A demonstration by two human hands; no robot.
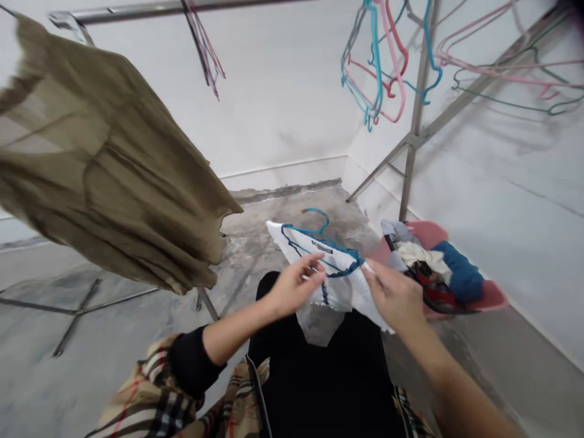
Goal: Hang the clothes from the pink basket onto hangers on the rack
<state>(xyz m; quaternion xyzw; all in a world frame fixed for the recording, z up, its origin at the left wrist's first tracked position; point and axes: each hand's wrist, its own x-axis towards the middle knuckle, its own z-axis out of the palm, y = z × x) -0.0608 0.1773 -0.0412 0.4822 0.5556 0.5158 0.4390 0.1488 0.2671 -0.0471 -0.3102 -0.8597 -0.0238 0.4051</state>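
Observation:
A white garment with dark blue trim around its neckline [356, 295] hangs between my hands above my lap. A blue clothes hanger [326, 220] lies inside its neck, the hook sticking out at the top. My right hand [396, 295] pinches the garment's shoulder at the right side of the neckline. In front of the neck opening is my left hand [296, 286], its fingers loosely curved and apart, with nothing visible between them. Whether its fingertips touch the cloth I cannot tell.
At the left an olive garment [132, 164] hangs near a metal rail [137, 12]. Several coloured hangers [376, 67] dangle from the rack at upper right. A pink basket [495, 298] of clothes stands on the floor [246, 243] beside the rack's leg [405, 188].

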